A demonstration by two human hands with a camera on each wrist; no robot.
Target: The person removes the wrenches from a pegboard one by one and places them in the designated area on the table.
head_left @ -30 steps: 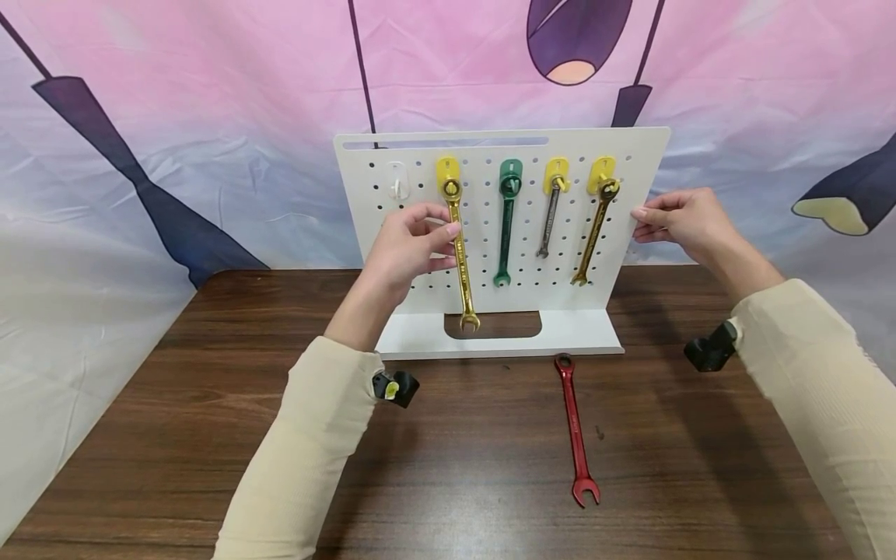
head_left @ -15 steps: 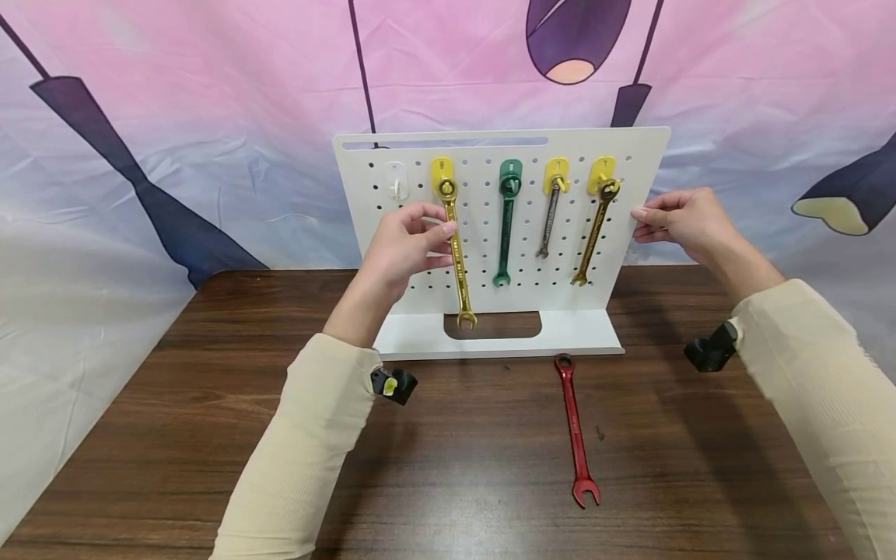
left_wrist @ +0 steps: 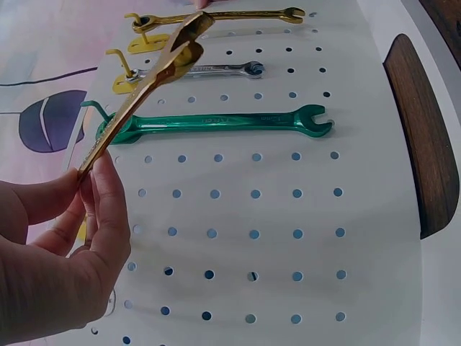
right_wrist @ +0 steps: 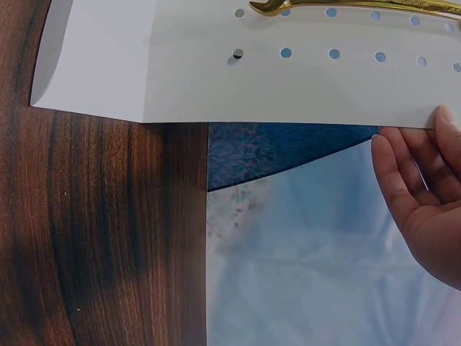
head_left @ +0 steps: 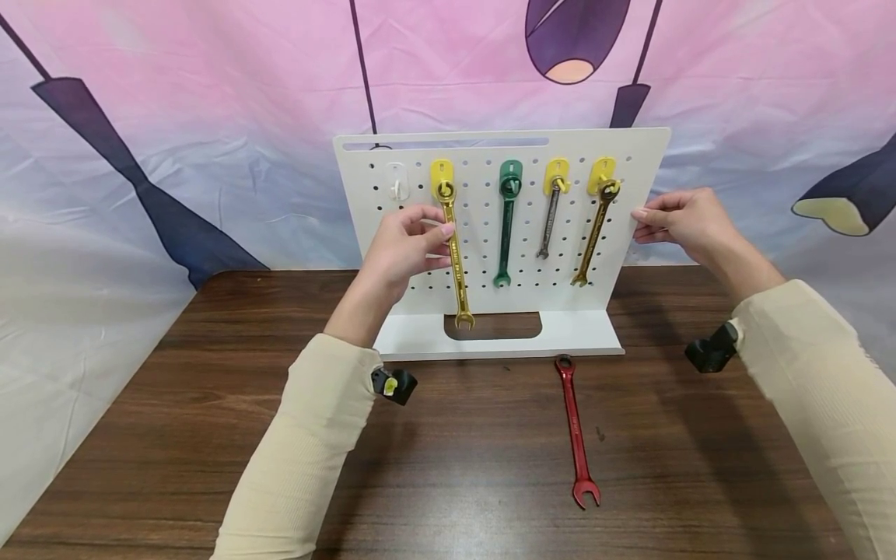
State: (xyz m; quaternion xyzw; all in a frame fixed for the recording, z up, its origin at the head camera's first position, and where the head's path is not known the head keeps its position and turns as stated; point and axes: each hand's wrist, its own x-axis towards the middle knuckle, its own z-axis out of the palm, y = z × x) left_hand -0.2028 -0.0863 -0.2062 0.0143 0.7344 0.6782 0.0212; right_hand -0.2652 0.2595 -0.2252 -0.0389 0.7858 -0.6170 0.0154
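My left hand (head_left: 402,247) pinches a gold combination wrench (head_left: 457,268) between thumb and fingers, high on its shaft. The wrench's ring end is at the yellow hook (head_left: 442,168), and its open end points down. In the left wrist view, that gold wrench (left_wrist: 133,104) tilts out from the board toward the camera. My right hand (head_left: 689,222) grips the right edge of the white pegboard (head_left: 420,302); the right wrist view shows the thumb on the front and fingers (right_wrist: 392,173) at the edge. A green wrench (head_left: 505,237) hangs right of the gold one.
Further right hang a small silver wrench (head_left: 549,222) and another gold wrench (head_left: 593,233), both on yellow hooks. A white hook (head_left: 397,183) at far left bears nothing. A red wrench (head_left: 575,428) lies on the wooden table (head_left: 231,404) before the board. A printed cloth (head_left: 231,140) hangs behind.
My left hand, the gold wrench and its yellow hook have shifted slightly left. The ring end sits a little lower. My right hand has stayed on the board's edge.
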